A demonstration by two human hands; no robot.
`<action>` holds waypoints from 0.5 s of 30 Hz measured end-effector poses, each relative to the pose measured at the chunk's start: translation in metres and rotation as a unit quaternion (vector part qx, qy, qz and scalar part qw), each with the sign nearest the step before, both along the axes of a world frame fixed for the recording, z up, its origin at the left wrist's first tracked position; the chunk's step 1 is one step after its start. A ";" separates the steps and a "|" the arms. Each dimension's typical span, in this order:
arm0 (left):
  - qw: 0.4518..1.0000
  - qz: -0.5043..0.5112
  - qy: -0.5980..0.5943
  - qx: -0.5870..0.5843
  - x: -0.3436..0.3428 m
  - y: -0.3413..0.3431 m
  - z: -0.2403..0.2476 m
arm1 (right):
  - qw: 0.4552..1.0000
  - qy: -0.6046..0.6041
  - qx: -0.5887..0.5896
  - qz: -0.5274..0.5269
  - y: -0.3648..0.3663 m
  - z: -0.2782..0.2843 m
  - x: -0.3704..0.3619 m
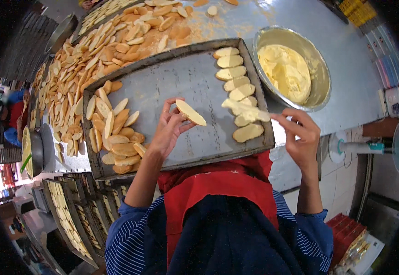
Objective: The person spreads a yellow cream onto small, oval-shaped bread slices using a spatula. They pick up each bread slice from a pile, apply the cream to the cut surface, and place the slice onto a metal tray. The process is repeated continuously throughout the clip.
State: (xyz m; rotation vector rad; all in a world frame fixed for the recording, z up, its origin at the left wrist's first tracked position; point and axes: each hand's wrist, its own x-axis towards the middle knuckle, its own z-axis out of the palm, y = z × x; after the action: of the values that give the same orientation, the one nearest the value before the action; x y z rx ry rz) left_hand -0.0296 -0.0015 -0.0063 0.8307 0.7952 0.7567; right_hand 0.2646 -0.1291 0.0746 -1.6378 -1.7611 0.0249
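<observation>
Over the middle of a dark-rimmed baking tray (181, 158), my left hand (168, 126) pinches one oval bread slice (190, 112) by its edge, its pale cut face turned up. My right hand (300, 135) grips a spreading knife (262, 116) at the tray's right edge. Pale yellow cream coats the blade, which hangs above a column of cream-covered slices (248, 133) and hides part of some. Plain slices (123, 149) lie heaped at the tray's left end, beside my left forearm. Beyond the right edge stands a metal bowl (320, 91) holding yellow cream (284, 73).
A large pile of bread slices (71, 87) covers the table's left and far side, with crumbs around it. Another bowl (35, 153) with a green-handled tool stands at the left edge. Racked trays (69, 215) of slices are below left. A person (15, 114) is at far left.
</observation>
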 end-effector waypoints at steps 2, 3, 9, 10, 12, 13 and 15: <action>0.998 -0.037 0.046 -0.011 0.005 -0.007 -0.005 | 0.999 0.023 0.004 -0.030 -0.005 -0.004 0.007; 0.994 -0.076 0.075 -0.002 0.006 -0.011 -0.013 | 0.998 0.034 0.006 -0.045 -0.007 -0.006 0.010; 0.950 -0.243 0.193 0.027 0.027 -0.027 -0.034 | 0.996 0.057 0.011 -0.073 -0.013 -0.010 0.022; 0.940 -0.261 0.215 0.040 0.032 -0.027 -0.034 | 0.995 0.060 0.008 -0.078 -0.014 -0.012 0.023; 0.918 -0.294 0.258 0.066 0.040 -0.029 -0.035 | 0.994 0.066 0.002 -0.086 -0.015 -0.013 0.024; 0.915 -0.298 0.261 0.070 0.044 -0.030 -0.036 | 0.994 0.070 -0.002 -0.088 -0.015 -0.013 0.024; 0.910 -0.306 0.267 0.078 0.049 -0.031 -0.036 | 0.993 0.077 -0.002 -0.091 -0.014 -0.014 0.024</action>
State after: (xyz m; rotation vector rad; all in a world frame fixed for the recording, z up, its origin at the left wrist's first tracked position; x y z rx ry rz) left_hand 0.0197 -0.0325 -0.0427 1.3796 0.8864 0.0179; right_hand 0.2885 -0.1434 0.0608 -1.7459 -1.4934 0.0687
